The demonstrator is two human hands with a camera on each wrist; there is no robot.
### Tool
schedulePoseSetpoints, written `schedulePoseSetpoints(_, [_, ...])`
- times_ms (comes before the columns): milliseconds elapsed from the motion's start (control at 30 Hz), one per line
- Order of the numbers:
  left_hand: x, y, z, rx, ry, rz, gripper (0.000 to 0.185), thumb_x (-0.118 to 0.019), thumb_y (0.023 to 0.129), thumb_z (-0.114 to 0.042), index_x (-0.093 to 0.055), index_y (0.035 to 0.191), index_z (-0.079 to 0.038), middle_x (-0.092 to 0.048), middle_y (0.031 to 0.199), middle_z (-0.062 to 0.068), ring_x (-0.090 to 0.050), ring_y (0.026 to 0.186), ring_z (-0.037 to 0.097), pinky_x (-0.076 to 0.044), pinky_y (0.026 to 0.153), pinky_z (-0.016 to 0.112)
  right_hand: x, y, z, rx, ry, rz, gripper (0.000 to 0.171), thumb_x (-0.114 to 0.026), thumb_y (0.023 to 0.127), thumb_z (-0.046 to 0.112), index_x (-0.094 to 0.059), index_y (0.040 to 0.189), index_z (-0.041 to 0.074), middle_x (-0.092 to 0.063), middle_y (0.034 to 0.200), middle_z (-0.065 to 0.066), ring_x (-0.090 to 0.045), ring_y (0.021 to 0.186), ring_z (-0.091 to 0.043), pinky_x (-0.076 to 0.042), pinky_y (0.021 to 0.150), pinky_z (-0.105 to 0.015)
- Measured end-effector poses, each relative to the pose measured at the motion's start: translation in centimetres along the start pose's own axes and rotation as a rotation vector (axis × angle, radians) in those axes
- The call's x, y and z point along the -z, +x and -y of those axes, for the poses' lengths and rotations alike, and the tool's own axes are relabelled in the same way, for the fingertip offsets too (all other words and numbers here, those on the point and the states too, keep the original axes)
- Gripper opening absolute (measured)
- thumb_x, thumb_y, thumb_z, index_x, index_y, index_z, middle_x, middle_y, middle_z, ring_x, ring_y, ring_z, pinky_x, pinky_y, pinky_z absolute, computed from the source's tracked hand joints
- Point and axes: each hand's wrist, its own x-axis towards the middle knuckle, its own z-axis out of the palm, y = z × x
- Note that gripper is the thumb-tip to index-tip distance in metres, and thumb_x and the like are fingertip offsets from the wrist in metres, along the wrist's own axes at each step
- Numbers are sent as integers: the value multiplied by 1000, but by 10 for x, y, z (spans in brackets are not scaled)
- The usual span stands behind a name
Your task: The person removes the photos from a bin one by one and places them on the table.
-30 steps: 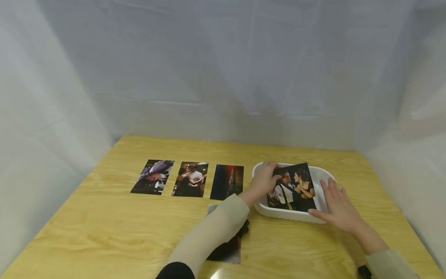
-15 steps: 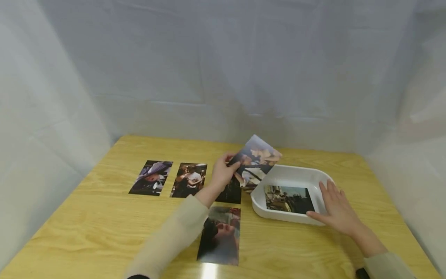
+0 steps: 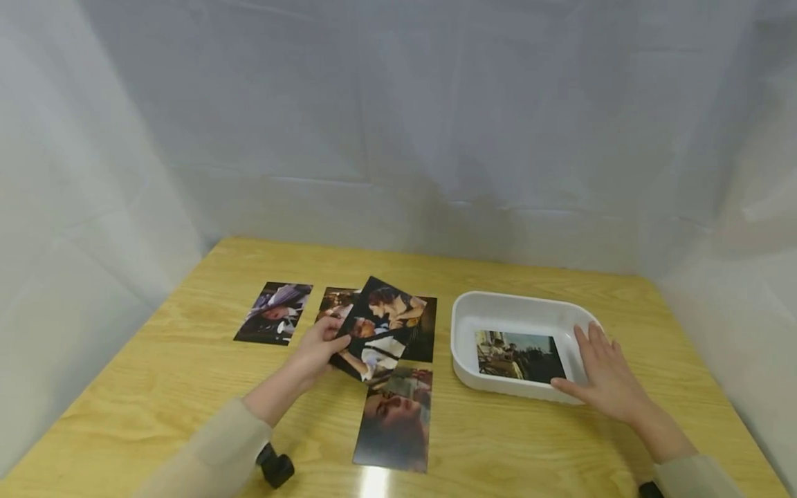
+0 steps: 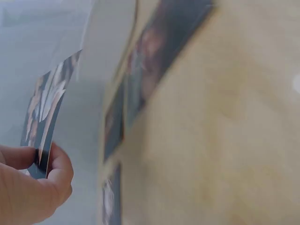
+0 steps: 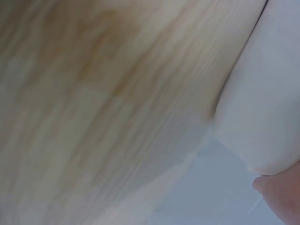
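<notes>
My left hand (image 3: 316, 354) pinches a photo print (image 3: 380, 330) by its left edge, thumb on top, above the table. The print shows two people close together and overlaps other prints beneath it. In the left wrist view, the same photo print (image 4: 47, 105) stands tilted between thumb and curled fingers. At the right, a white tray (image 3: 529, 302) holds another photo print (image 3: 519, 356) lying flat. My right hand (image 3: 607, 380) rests on the tray's right end with fingers spread and fairly straight. The right wrist view shows only a fingertip (image 5: 276, 190) at the tray's white wall (image 5: 262, 103).
On the wooden table (image 3: 174, 387) lie a left photo print (image 3: 274, 313), a partly covered middle print (image 3: 333, 304) and a dark print (image 3: 426, 328). A print of a face (image 3: 396, 418) lies nearer. White sheeting (image 3: 398, 138) surrounds the table.
My left hand has lifted the photo print out of the tray and carried it left over the row, uncovering another print inside. My right hand stays at the tray.
</notes>
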Motion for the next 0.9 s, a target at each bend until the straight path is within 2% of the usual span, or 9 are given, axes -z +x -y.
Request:
schedulePoseSetpoints(67, [11,-11,5,42,-10,-1,21,-41,91,3,-35,111,6,-46,98,15,-53,73,16,-48,60,33,0,0,0,2,0,-2,97,-58,79,49,-8,136,-11,-1,136,-37,1,127,-45,-1,97,-59])
schedulePoseSetpoints(167, [27,-26,14,82,27,1,22,-40,91,3,-32,111,7,-42,102,19,-51,76,18,-48,60,35,-1,-1,-1,3,-4,-9,97,-58,79,49,-9,136,-11,-1,136,-38,0,127,-45,0,97,-59])
schedulePoseSetpoints(300, [42,-42,27,103,76,4,19,-43,88,5,-34,104,9,-46,93,15,-53,71,17,-49,58,36,-1,-1,-1,10,-6,-17,97,-58,79,49,-8,136,-11,-1,136,-38,1,127,-45,4,98,-56])
schedulePoseSetpoints(467, [55,-54,40,114,147,25,17,-48,82,8,-39,96,10,-48,77,8,-54,64,14,-48,54,31,-1,-1,-1,11,-5,-9,98,-58,79,49,-7,136,-11,-1,136,-38,2,127,-45,2,97,-57])
schedulePoseSetpoints(567, [60,-56,45,129,203,-7,19,-51,78,10,-40,94,10,-46,74,8,-51,62,15,-47,52,28,-1,-2,-1,9,-1,-5,97,-58,79,49,-7,136,-11,0,136,-38,2,127,-45,3,98,-57])
schedulePoseSetpoints(633, [62,-56,45,132,280,-35,19,-54,76,9,-42,91,10,-46,73,9,-49,62,15,-46,51,28,-1,-2,-1,9,0,-3,97,-58,79,49,-7,136,-11,-1,136,-38,2,127,-45,4,98,-57])
schedulePoseSetpoints(733, [65,-56,45,130,451,-75,19,-60,73,6,-46,85,7,-46,70,8,-47,59,16,-44,48,28,-2,-2,-2,9,-7,-7,98,-58,79,49,-7,136,-11,0,136,-38,3,127,-45,6,98,-55])
schedulePoseSetpoints(900, [70,-55,43,2,750,-54,22,-70,67,-2,-50,74,3,-47,64,5,-44,56,16,-41,49,28,-2,-1,-1,16,-12,-30,97,-58,79,49,-8,136,-11,-2,136,-38,1,127,-45,8,99,-52])
